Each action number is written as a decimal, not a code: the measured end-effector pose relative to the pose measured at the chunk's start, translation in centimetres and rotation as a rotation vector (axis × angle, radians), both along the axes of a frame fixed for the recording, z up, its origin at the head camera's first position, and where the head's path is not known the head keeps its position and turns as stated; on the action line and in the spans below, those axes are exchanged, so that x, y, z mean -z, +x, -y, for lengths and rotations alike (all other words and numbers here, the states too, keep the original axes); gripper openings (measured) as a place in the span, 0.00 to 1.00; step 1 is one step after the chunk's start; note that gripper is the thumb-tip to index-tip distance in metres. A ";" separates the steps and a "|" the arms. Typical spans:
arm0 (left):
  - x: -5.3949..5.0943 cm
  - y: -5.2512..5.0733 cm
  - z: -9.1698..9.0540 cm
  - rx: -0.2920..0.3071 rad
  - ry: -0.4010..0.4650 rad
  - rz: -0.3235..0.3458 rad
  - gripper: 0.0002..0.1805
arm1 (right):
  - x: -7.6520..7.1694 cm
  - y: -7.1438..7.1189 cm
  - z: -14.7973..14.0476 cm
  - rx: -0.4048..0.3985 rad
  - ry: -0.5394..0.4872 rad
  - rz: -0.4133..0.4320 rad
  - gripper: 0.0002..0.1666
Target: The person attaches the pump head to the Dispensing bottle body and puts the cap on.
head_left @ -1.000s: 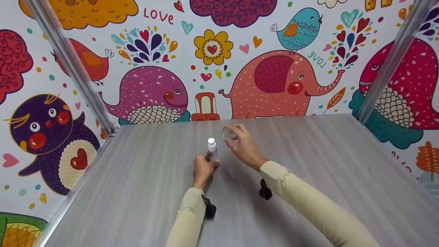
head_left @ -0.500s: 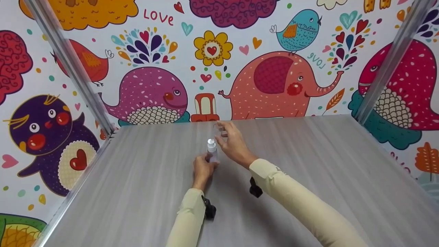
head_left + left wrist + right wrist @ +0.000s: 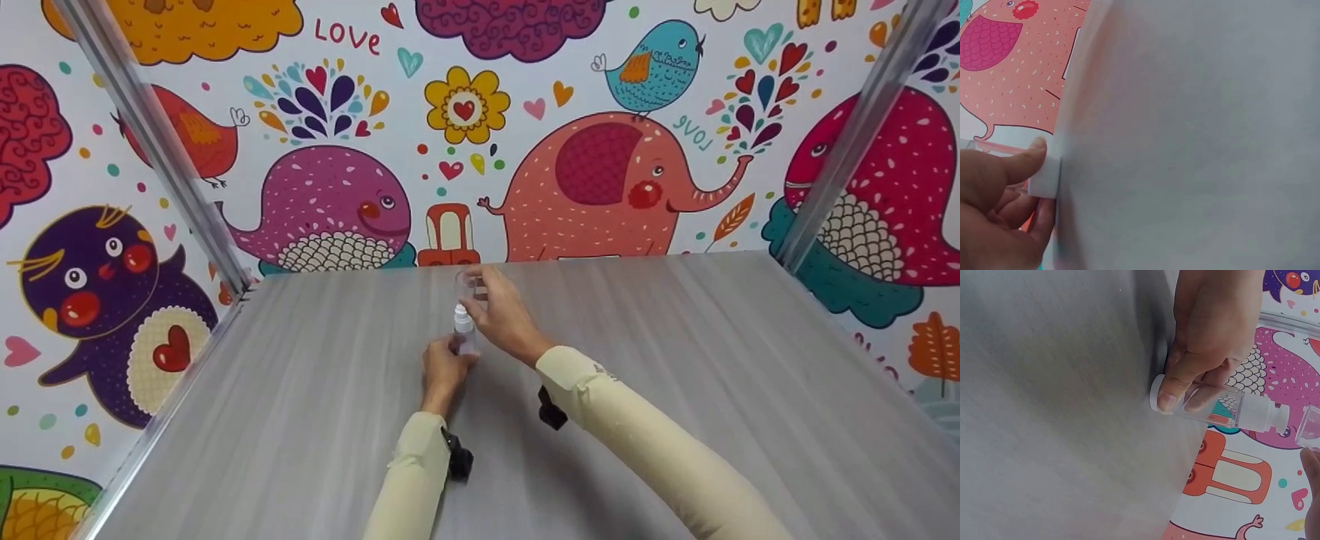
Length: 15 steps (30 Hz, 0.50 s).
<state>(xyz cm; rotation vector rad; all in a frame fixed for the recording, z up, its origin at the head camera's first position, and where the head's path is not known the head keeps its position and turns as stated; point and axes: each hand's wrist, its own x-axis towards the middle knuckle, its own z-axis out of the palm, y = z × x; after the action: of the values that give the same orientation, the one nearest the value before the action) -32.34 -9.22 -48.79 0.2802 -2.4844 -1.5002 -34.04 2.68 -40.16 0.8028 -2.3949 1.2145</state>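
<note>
A clear pump bottle point(image 3: 465, 341) with a white pump top point(image 3: 1261, 413) and a white base point(image 3: 1156, 392) stands upright on the table. My left hand point(image 3: 444, 371) grips it low down, thumb and fingers round its base. Just above the pump, my right hand point(image 3: 504, 311) pinches a clear cap point(image 3: 464, 286) between thumb and fingers. In the right wrist view a small gap separates the clear cap from the pump top, and only the right fingertips show at the edge. The left wrist view has the left hand on the white base.
The grey wood-grain table point(image 3: 315, 420) meets a wall point(image 3: 442, 180) printed with cartoon animals along its back edge. Metal posts rise at the back left point(image 3: 161, 142) and back right point(image 3: 855, 142). Black wrist cameras hang under both cream sleeves point(image 3: 645, 435).
My right hand has moved left with the clear cap, from beside the bottle to over its pump top. The left hand and the bottle have stayed in place.
</note>
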 end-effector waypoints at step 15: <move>0.0 -0.2 0.1 -0.009 -0.050 -0.002 0.15 | 0.7 -0.1 0.3 0.007 0.042 0.014 0.24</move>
<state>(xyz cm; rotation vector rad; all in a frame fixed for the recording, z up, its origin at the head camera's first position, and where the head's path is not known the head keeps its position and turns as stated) -32.57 -9.28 -48.76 0.2810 -2.5112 -1.4324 -34.17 2.35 -40.84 0.8000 -2.4406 1.1745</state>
